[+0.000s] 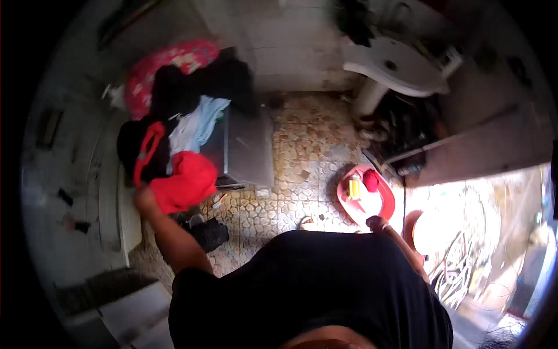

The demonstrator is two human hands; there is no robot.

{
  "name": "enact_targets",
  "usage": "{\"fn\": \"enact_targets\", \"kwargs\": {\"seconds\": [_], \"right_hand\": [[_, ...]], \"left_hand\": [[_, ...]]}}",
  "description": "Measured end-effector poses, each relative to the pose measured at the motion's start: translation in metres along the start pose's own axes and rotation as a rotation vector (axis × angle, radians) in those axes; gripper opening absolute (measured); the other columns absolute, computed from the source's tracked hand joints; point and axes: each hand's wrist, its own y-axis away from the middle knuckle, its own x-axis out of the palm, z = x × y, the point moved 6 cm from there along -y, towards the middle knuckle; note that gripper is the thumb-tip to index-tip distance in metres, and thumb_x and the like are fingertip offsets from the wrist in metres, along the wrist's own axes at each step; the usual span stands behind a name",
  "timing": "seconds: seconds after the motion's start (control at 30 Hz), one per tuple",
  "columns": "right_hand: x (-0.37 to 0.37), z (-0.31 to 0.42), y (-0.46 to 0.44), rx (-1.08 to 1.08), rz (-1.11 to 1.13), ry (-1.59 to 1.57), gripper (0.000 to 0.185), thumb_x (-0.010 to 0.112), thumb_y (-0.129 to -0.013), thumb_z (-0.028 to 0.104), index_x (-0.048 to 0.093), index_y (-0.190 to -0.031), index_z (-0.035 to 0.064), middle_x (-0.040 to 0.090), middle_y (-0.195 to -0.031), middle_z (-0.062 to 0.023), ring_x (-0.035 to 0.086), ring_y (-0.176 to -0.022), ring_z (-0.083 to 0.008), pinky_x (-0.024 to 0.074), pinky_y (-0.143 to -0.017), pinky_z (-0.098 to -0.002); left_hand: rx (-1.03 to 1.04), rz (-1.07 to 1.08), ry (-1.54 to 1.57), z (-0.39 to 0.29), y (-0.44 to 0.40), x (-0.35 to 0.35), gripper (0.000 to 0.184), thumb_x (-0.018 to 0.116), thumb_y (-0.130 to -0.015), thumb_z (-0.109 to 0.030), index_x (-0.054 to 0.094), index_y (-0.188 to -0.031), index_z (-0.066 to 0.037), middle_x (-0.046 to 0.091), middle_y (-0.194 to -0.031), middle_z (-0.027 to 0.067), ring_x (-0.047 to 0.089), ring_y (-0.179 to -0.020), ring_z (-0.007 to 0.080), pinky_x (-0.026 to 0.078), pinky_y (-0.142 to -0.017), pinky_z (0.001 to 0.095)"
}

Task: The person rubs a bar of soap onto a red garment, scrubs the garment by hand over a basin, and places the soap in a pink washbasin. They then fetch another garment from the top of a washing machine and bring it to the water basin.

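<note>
My left hand (145,200) is at the lower left edge of a red cloth (186,183) and grips it; the cloth lies over the near side of a pile of clothes. Light blue clothing (207,122), white clothing (183,136) and black clothing (203,84) lie beyond it on a dark box-like unit (247,145). My right hand (378,224) is curled, beside the near rim of a pink basin (343,195). Inside the basin are a yellow item (354,187) and a dark pink item (371,180). Whether the right fingers hold anything is too small to tell.
A white sink (401,70) stands at the back right, with dark clutter (410,125) below it. Pink patterned fabric (139,81) is at the back left. A dark bag (210,234) sits on the patterned tile floor (308,134). Coiled hoses (456,270) lie at the right.
</note>
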Motion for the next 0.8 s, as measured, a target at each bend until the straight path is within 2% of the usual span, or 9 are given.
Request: {"fn": "enact_targets", "kwargs": {"seconds": [0.07, 0.1, 0.13, 0.2, 0.3, 0.4, 0.47, 0.57, 0.8], "right_hand": [[0.018, -0.003, 0.006, 0.112, 0.225, 0.135, 0.03, 0.044, -0.084, 0.028, 0.063, -0.096, 0.0086, 0.061, -0.105, -0.012, 0.058, -0.096, -0.0272, 0.0471, -0.083, -0.0362], [0.1, -0.054, 0.0, 0.389, 0.065, -0.274, 0.029, 0.042, -0.085, 0.026, 0.063, -0.092, 0.0084, 0.061, -0.102, -0.0128, 0.059, -0.092, -0.0279, 0.0483, -0.078, -0.0373], [0.073, -0.044, 0.021, 0.46, 0.051, -0.397, 0.029, 0.042, -0.086, 0.028, 0.063, -0.088, 0.0075, 0.062, -0.096, -0.0141, 0.06, -0.087, -0.0277, 0.0482, -0.074, -0.0376], [0.001, -0.009, 0.065, 0.647, 0.127, -0.553, 0.026, 0.044, -0.084, 0.026, 0.062, -0.093, 0.0101, 0.061, -0.101, -0.0103, 0.059, -0.092, -0.027, 0.0484, -0.079, -0.0361], [0.066, -0.047, 0.058, 0.466, 0.114, -0.308, 0.031, 0.048, -0.08, 0.028, 0.063, -0.101, 0.0098, 0.062, -0.102, -0.0126, 0.058, -0.095, -0.0288, 0.0448, -0.083, -0.0368], [0.058, -0.047, 0.091, 0.498, 0.072, -0.342, 0.032, 0.047, -0.08, 0.027, 0.061, -0.102, 0.0091, 0.061, -0.105, -0.0146, 0.056, -0.099, -0.03, 0.0438, -0.084, -0.0386], [0.081, -0.069, 0.108, 0.748, -0.136, -0.675, 0.031, 0.047, -0.08, 0.026, 0.061, -0.103, 0.0099, 0.061, -0.103, -0.014, 0.057, -0.097, -0.0305, 0.0439, -0.085, -0.038], [0.093, -0.069, 0.157, 0.924, -0.243, -1.013, 0.035, 0.053, -0.08, 0.031, 0.061, -0.107, 0.0098, 0.064, -0.099, -0.013, 0.06, -0.091, -0.0256, 0.0443, -0.084, -0.0348], [0.173, -0.053, 0.287, 1.248, -0.285, -1.231, 0.034, 0.056, -0.077, 0.032, 0.064, -0.103, 0.01, 0.066, -0.086, -0.0099, 0.063, -0.074, -0.0202, 0.0482, -0.073, -0.0337]], "left_hand": [[-0.1, -0.208, 0.211, -0.033, 0.019, -0.094, 0.054, 0.037, -0.086, -0.05, 0.064, -0.095, -0.004, 0.063, -0.09, 0.0197, 0.059, -0.084, 0.0385, 0.047, -0.074, 0.0456], [-0.123, -0.152, 0.379, -0.066, 0.037, -0.146, 0.055, 0.038, -0.086, -0.052, 0.066, -0.093, -0.005, 0.064, -0.089, 0.0182, 0.06, -0.081, 0.0367, 0.047, -0.07, 0.0453], [-0.144, -0.286, 0.272, -0.027, -0.008, -0.103, 0.054, 0.045, -0.083, -0.053, 0.067, -0.09, -0.005, 0.064, -0.088, 0.0172, 0.061, -0.078, 0.0349, 0.048, -0.068, 0.0439], [0.017, -0.372, 0.561, -0.119, 0.063, -0.229, 0.049, 0.052, -0.082, -0.051, 0.066, -0.091, -0.006, 0.065, -0.085, 0.0166, 0.061, -0.075, 0.0332, 0.048, -0.065, 0.0421], [0.356, -0.755, 0.422, -0.123, -0.012, -0.216, 0.047, 0.056, -0.08, -0.049, 0.064, -0.097, -0.005, 0.064, -0.086, 0.0165, 0.061, -0.073, 0.0334, 0.048, -0.063, 0.0397], [0.236, -0.36, 0.632, -0.202, 0.011, -0.283, 0.054, 0.056, -0.081, -0.048, 0.058, -0.11, -0.002, 0.062, -0.102, 0.0168, 0.057, -0.093, 0.0263, 0.044, -0.08, 0.0314], [0.381, -0.187, 0.86, -0.268, 0.026, -0.309, 0.049, 0.063, -0.08, -0.04, 0.058, -0.11, -0.002, 0.063, -0.094, 0.0146, 0.059, -0.079, 0.0222, 0.046, -0.071, 0.0324], [0.619, -0.009, 0.878, -0.373, 0.06, -0.337, 0.047, 0.064, -0.08, -0.036, 0.058, -0.11, -0.002, 0.062, -0.099, 0.0143, 0.056, -0.087, 0.019, 0.043, -0.079, 0.0307], [1.344, 0.21, 0.547, -0.59, 0.283, -0.351, 0.042, 0.064, -0.079, -0.031, 0.059, -0.104, 0.003, 0.063, -0.099, 0.0144, 0.058, -0.091, 0.0208, 0.043, -0.082, 0.0306]]}}
